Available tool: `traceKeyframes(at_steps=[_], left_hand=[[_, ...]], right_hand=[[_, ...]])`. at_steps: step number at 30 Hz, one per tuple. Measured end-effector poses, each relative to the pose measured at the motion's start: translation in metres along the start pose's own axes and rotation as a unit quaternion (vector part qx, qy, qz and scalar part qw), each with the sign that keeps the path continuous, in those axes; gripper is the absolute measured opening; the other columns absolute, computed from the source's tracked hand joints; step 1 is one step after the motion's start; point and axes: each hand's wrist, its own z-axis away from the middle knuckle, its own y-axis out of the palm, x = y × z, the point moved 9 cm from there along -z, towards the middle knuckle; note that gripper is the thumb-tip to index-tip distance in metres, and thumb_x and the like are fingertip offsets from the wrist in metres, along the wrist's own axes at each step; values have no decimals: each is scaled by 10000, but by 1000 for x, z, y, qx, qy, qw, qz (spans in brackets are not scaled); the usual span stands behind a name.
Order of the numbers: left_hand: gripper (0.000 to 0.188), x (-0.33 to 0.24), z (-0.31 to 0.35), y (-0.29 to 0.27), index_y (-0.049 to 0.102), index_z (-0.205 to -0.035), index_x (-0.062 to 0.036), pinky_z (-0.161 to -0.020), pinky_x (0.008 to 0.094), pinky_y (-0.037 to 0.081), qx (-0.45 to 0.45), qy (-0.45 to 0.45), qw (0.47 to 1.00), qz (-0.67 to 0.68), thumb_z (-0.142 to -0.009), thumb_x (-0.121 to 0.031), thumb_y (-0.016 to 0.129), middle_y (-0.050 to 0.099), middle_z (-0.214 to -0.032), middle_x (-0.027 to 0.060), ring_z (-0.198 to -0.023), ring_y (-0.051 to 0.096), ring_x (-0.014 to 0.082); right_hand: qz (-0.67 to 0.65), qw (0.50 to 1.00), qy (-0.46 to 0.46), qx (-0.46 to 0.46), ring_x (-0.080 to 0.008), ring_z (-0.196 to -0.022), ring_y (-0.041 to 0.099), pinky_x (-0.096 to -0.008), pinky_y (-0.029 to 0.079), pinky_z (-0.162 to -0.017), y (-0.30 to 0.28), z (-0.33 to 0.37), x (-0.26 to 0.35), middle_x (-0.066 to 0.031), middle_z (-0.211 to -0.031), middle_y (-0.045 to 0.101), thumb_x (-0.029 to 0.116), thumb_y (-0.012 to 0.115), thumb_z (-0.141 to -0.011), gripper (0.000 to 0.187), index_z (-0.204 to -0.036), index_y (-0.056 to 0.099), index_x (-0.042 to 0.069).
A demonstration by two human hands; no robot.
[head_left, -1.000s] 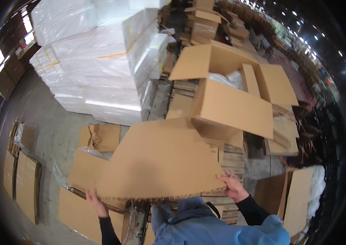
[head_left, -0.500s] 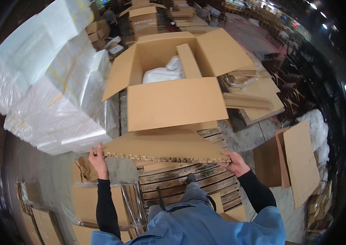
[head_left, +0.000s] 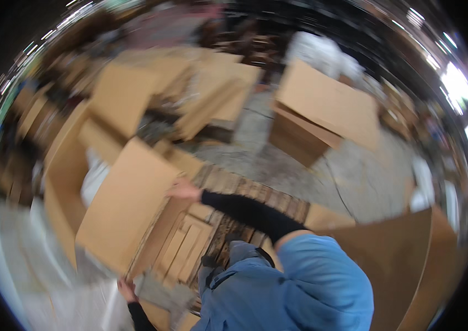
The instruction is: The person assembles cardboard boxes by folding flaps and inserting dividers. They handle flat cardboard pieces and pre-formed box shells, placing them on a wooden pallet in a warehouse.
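**Open carton with cardboard panel at its near side**

At left of frame, an open carton [head_left: 60, 193] with spread flaps contains a white wrapped item [head_left: 95, 179]. Before it lies a cardboard panel [head_left: 129, 204], flap or separate board indeterminate. The right hand [head_left: 185, 190] and left hand [head_left: 127, 289] each grip this panel's edge, at its upper and lower ends. A second carton [head_left: 300, 138] stands at upper right, contents obscured. Compared with the preceding frame, the open carton has shifted from upper centre to left, and brown cardboard [head_left: 383, 265] has entered at lower right.
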Motion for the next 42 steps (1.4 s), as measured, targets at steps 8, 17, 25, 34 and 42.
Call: traceKeyframes(at_steps=[8,17,25,34,42], left_hand=[[528,-99,6,199,533,-1363,-1,-914,440,547,28,144,989,6,-1009,-393,554,603,-1300,191,-1108,625,357],[510,-176,84,401,528,-1370,1,-949,438,526,256,262,930,-12,-1012,-362,556,589,-1314,186,-1146,606,338],[495,-212,122,404,523,-1376,2,-980,435,507,252,296,921,22,-1015,-335,558,575,-1327,181,-1179,588,321],[479,-265,68,48,518,-1383,3,-1015,433,486,-201,320,907,188,-1018,-305,560,561,-1341,176,-1217,569,303],[443,-417,297,-196,506,-1394,2,-1028,370,475,-418,544,713,142,-1025,-242,529,556,-1344,127,-1229,568,240]], right_hand=[[196,935,-4,-295,-483,-1330,414,-507,394,-1096,7,63,-5,-318,-1413,418,321,783,-733,856,-1397,389,-49],[182,967,24,-179,-442,-1211,516,-465,462,-1017,-2,104,-59,-294,-1246,535,112,786,-610,823,-1346,454,-48],[214,860,-195,-419,-411,-1078,513,-472,454,-924,-37,129,-60,-211,-1080,533,19,722,-600,580,-1150,539,43],[46,932,-282,-223,-234,-974,569,-367,500,-836,-108,158,163,-57,-997,575,181,870,-732,316,-988,708,88],[-87,942,-324,-7,-166,-1025,614,-327,501,-953,-112,166,224,-64,-1082,619,107,915,-579,665,-1169,633,-14]])
